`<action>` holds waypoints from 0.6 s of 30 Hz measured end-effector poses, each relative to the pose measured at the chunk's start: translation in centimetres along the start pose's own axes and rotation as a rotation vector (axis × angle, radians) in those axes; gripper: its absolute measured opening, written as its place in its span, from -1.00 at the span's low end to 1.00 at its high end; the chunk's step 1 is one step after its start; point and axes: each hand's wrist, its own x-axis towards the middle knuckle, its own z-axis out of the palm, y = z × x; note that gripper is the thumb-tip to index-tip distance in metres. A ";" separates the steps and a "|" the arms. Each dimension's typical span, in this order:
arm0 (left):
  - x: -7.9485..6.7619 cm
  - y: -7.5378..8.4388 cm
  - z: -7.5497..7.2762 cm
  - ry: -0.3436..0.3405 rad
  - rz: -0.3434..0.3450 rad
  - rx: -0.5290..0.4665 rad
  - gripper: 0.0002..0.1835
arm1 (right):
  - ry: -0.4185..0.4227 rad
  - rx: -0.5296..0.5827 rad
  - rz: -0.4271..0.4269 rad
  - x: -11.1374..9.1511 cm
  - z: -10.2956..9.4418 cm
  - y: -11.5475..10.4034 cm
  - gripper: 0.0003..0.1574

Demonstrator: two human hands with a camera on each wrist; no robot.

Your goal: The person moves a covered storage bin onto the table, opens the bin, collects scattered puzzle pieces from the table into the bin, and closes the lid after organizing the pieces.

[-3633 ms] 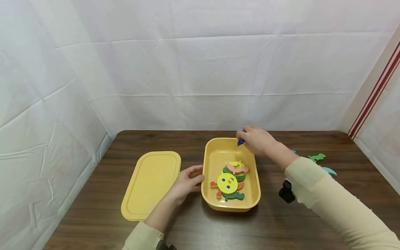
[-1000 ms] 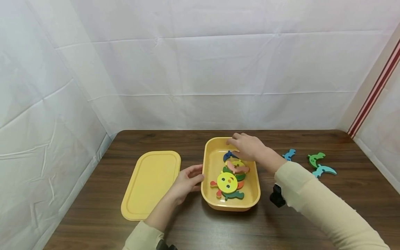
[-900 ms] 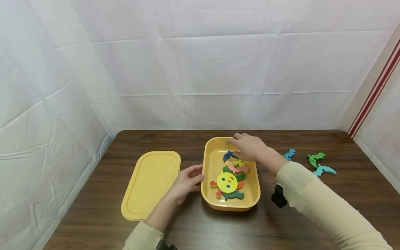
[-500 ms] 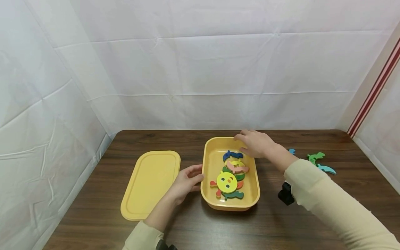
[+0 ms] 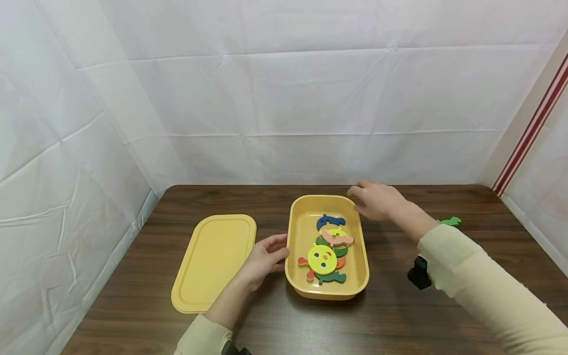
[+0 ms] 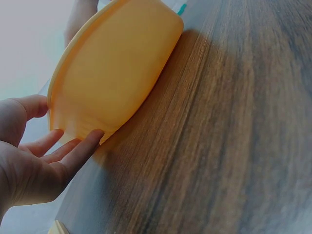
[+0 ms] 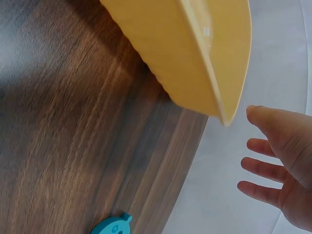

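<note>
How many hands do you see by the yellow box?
2. The left hand touches the left side of the box. The right hand is beside its far right corner, holding nothing. I don't think any are hidden.

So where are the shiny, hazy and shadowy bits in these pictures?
Head view: soft shadow on the table below the yellow box; left wrist view: pale haze at upper left, shadow beside the box; right wrist view: pale glare on the table at left, small white glint inside the box.
</note>
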 end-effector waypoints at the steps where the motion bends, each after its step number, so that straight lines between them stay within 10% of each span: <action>1: 0.0 0.0 0.0 0.000 0.000 0.001 -0.50 | -0.003 0.005 0.004 -0.1 -0.1 0.2 -0.56; 18: 0.2 -0.1 0.0 0.002 0.002 0.006 -0.51 | -0.072 -0.002 0.090 -1.2 -0.8 3.0 -0.51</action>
